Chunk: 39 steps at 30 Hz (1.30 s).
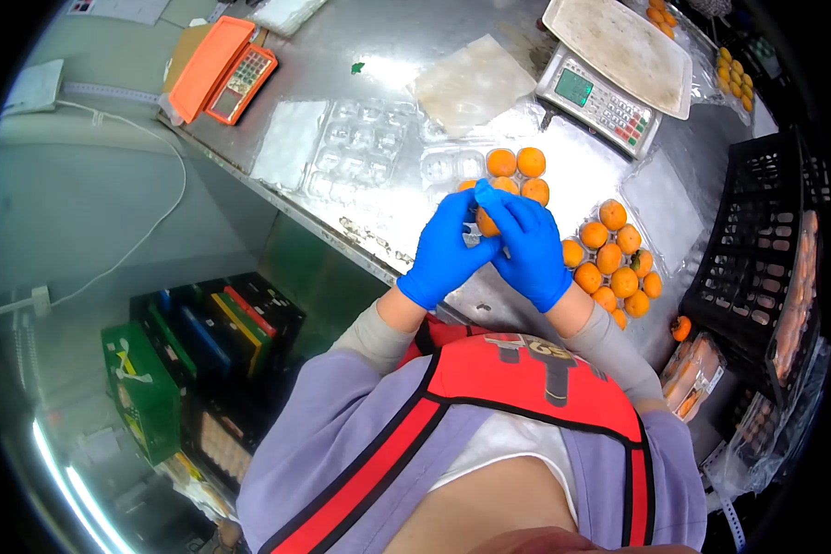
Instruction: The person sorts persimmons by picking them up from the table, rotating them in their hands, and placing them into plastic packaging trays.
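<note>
In blue gloves, my left hand (448, 247) and my right hand (533, 247) meet over the table, fingers curled around one round orange fruit (487, 222). Their fingertips come together at its top and hide much of it. Just beyond them is a clear plastic tray (440, 167) with moulded cups, partly filled with more of these fruits (530, 162); my hands cover its near part. To the right of my right hand stands another tray, its cups filled with several orange fruits (609, 258), one showing a green leafy bit.
A clear cupped tray (358, 138) lies left on the metal table (342, 208). An orange scale (220, 69) stands far left, a white scale (609, 78) far right. A black crate (743, 249) is at the right edge, beside a loose fruit (680, 328). Stacked crates (143, 392) stand lower left.
</note>
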{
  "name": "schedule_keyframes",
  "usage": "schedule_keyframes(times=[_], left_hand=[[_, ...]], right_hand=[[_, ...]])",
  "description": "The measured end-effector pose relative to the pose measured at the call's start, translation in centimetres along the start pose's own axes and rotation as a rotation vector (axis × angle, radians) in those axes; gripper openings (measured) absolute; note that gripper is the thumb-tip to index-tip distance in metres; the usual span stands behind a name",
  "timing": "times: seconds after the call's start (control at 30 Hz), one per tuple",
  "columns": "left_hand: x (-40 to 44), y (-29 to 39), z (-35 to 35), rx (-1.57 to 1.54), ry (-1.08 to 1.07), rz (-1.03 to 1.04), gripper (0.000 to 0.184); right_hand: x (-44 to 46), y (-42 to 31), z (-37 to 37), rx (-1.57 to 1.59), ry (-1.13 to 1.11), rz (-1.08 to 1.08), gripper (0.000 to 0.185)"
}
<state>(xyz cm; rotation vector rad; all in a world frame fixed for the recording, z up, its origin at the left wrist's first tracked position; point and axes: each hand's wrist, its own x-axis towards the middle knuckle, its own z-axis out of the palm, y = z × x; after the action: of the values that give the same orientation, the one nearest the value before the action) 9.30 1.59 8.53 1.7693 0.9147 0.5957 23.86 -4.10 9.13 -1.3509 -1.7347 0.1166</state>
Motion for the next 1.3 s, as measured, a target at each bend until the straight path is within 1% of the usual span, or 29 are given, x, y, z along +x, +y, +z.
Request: schedule_keyframes(times=[0.1,0.13,0.17,0.2,0.23,0.27,0.3,0.33,0.37,0.4,0.43,0.5,0.53,0.57,0.6,0.63,0.7,0.73,0.77,0.83,0.87,0.93,0.97,1.03,1.07,1.13,1.17,1.23,1.3], left_hand=[[0.1,-1.1,-0.7,0.006,0.038,-0.031,0.063],[0.2,-1.5,-1.3,0.024,0.031,-0.074,0.063],[0.5,-2.4,-2.0,0.009,0.092,-0.050,0.062],[1.1,-3.5,-3.4,0.064,0.161,-0.022,0.062],[1.8,-5.5,-4.6,-0.036,0.355,0.079,0.058],[2.7,-7.1,-7.3,0.121,0.435,0.081,0.057],[3.6,-7.7,-9.8,0.098,0.518,0.013,0.059],[4.5,-11.2,-12.6,0.307,0.657,0.021,0.061],[5.2,-12.0,-14.5,0.232,0.702,-0.042,0.061],[5.6,-13.5,-16.6,0.389,0.674,-0.124,0.063],[5.9,-14.7,-18.0,0.428,0.654,-0.178,0.064],[6.5,-15.8,-19.4,0.504,0.573,-0.195,0.065],[6.6,-16.8,-19.8,0.504,0.573,-0.195,0.065],[6.8,-17.7,-20.2,0.449,0.508,-0.259,0.066],[7.0,-17.6,-20.2,0.394,0.440,-0.321,0.067],[7.0,-17.5,-20.1,0.393,0.434,-0.318,0.067],[6.1,-16.7,-20.0,0.462,0.485,-0.280,0.069],[5.3,-15.7,-20.0,0.438,0.498,-0.187,0.071],[4.3,-15.2,-20.3,0.437,0.491,-0.185,0.071],[1.9,-14.7,-21.5,0.560,0.378,-0.261,0.074],[0.7,-14.6,-21.6,0.557,0.372,-0.261,0.074],[-1.1,-14.4,-21.4,0.766,0.188,-0.375,0.075],[-1.1,-14.5,-20.9,0.763,0.186,-0.376,0.075],[-0.9,-13.9,-19.3,0.741,0.346,-0.351,0.071],[-0.6,-14.7,-19.2,0.737,0.344,-0.357,0.071],[1.3,-16.6,-19.1,0.681,0.375,-0.322,0.063],[2.1,-16.9,-19.1,0.680,0.372,-0.323,0.063],[4.3,-16.2,-18.8,0.804,0.370,-0.358,0.058],[6.8,-15.8,-18.5,0.838,0.382,-0.352,0.054]], right_hand=[[0.0,0.3,1.3,0.013,-0.066,0.030,0.065],[0.1,0.1,1.3,0.014,-0.066,0.029,0.065],[0.4,-0.1,1.0,-0.014,-0.077,0.046,0.065],[0.6,-0.3,0.8,-0.042,-0.089,0.062,0.065],[0.5,-0.3,0.4,-0.042,-0.089,0.063,0.065],[0.4,-0.1,-0.1,-0.014,-0.075,0.117,0.066],[0.1,0.2,-0.6,0.013,-0.061,0.169,0.066],[-0.8,1.0,-0.7,0.009,-0.046,0.199,0.066],[-1.2,1.3,-1.0,0.009,-0.046,0.198,0.066],[-1.6,1.4,-1.3,0.007,-0.033,0.237,0.067],[-2.1,1.5,-1.7,0.003,-0.020,0.276,0.068],[-3.5,1.8,-2.1,0.001,-0.043,0.322,0.069],[-4.0,1.9,-2.3,-0.004,-0.048,0.344,0.070],[-4.4,2.1,-2.4,-0.009,-0.052,0.367,0.071],[-4.9,2.2,-2.5,-0.011,-0.049,0.369,0.071],[-5.3,2.2,-2.6,-0.002,-0.056,0.385,0.071],[-6.2,2.4,-2.9,0.003,-0.060,0.406,0.071],[-6.7,2.4,-3.0,-0.021,-0.058,0.431,0.071],[-7.0,2.5,-3.2,-0.044,-0.056,0.454,0.072],[-7.5,2.6,-3.7,-0.044,-0.045,0.503,0.071],[-7.7,2.7,-3.8,-0.041,-0.038,0.546,0.070],[-7.7,3.0,-3.9,-0.052,-0.022,0.546,0.069],[-7.7,3.3,-3.9,-0.059,-0.005,0.542,0.068],[-7.4,3.6,-3.7,-0.041,-0.003,0.541,0.068],[-7.3,3.7,-3.7,-0.020,-0.001,0.540,0.067],[-7.0,3.5,-3.9,-0.005,-0.017,0.535,0.066],[-6.9,3.5,-4.0,0.010,-0.024,0.531,0.066],[-7.2,3.5,-4.3,0.030,-0.013,0.539,0.066],[-7.9,3.6,-4.7,0.047,-0.003,0.555,0.065]])
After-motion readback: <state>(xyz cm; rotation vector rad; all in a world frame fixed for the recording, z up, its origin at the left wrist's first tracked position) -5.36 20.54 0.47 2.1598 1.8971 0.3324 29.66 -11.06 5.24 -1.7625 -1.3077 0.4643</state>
